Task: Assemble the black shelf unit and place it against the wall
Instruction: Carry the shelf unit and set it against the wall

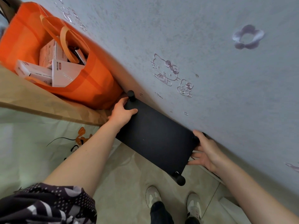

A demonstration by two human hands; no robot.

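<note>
Black shelf unit (155,136), top panel seen from above, long rear edge just beside the grey wall (210,46). Your left hand (121,113) grips the end nearest the orange bag (93,83), thumb on top; your right hand (206,153) clasps the opposite end, thumb over the corner, fingers spread beneath.

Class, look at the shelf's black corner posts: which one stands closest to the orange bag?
The post next to the left hand, right beside the orange bag; the other clear post points toward the shoes.
</note>
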